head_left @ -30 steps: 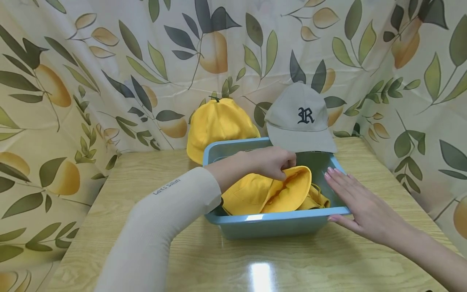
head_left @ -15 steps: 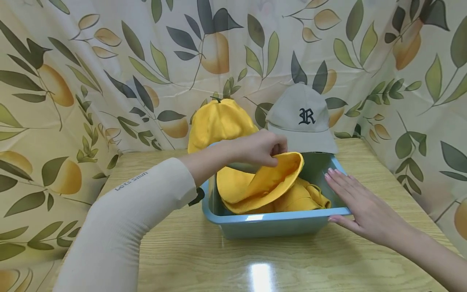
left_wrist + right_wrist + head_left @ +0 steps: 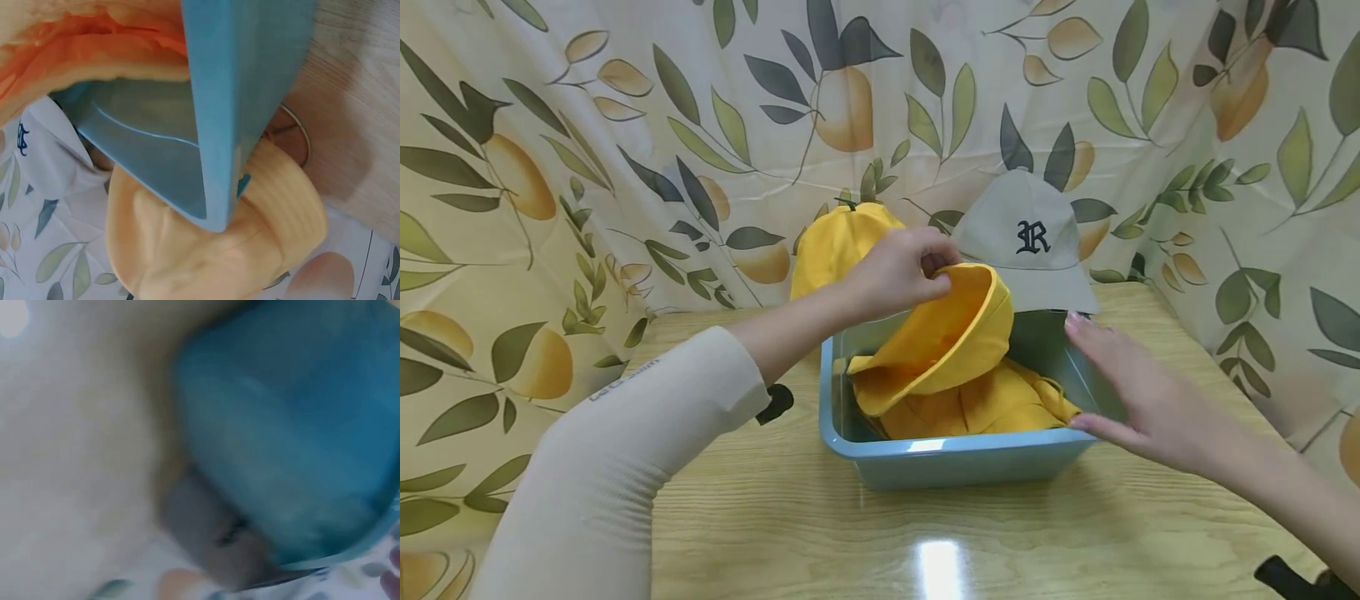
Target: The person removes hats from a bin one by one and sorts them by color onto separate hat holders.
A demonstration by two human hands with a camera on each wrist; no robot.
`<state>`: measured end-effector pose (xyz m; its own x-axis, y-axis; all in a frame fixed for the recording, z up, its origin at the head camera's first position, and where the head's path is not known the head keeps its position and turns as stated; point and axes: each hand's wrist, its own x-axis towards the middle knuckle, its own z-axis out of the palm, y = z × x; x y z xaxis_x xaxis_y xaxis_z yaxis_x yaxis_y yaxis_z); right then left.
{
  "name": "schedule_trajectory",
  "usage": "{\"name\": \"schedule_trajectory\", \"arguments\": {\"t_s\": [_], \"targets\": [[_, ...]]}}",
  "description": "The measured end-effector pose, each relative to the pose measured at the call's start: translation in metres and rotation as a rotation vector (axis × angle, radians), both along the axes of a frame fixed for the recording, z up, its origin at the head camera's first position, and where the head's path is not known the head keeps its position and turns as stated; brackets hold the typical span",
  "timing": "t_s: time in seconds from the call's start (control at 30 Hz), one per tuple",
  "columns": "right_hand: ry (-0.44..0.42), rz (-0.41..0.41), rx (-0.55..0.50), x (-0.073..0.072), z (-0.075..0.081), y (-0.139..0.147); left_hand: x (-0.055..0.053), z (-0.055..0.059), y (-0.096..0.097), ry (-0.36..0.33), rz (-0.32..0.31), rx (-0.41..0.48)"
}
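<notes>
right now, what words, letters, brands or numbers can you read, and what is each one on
"R", dark gothic-style letter, on the front of the pale grey fabric cap.
Small print on the long off-white fabric sleeve: too small and blurred to read.
No other readable text.

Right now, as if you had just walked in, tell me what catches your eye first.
First, the yellow hat pinched by the left hand, tilted with its open side showing, partly above the blue bin. Next, the pale cap with a black R, behind the bin toward the right. Then the leaf-and-fruit backdrop, spread across the rear.
</notes>
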<state>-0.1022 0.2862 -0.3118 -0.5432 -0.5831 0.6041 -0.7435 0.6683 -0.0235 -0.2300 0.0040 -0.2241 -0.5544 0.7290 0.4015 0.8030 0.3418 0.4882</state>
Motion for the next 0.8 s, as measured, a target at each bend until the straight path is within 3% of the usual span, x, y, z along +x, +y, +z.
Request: {"name": "schedule_trajectory", "arguments": {"t_s": [0.07, 0.13, 0.27, 0.33, 0.6, 0.8], "targets": [[0.084, -0.044, -0.07, -0.002, 0.017, -0.014, 0.0, 0.0, -0.003, 0.039, 0.008, 0.054], [0.116, -0.103, -0.161, -0.004, 0.035, -0.032, 0.0, 0.0, -0.006, 0.08, 0.003, 0.1], [0.071, -0.18, -0.288, -0.009, 0.066, -0.07, 0.001, 0.004, -0.009, 0.136, -0.003, 0.159], [0.048, -0.194, -0.299, -0.013, 0.078, -0.087, 0.002, 0.006, -0.01, 0.154, 0.001, 0.174], [0.019, -0.225, -0.281, -0.025, 0.095, -0.125, 0.005, 0.016, -0.015, 0.208, 0.032, 0.208], [-0.02, -0.211, -0.312, -0.017, 0.1, -0.124, 0.007, 0.025, -0.023, 0.241, 0.031, 0.233]]}}
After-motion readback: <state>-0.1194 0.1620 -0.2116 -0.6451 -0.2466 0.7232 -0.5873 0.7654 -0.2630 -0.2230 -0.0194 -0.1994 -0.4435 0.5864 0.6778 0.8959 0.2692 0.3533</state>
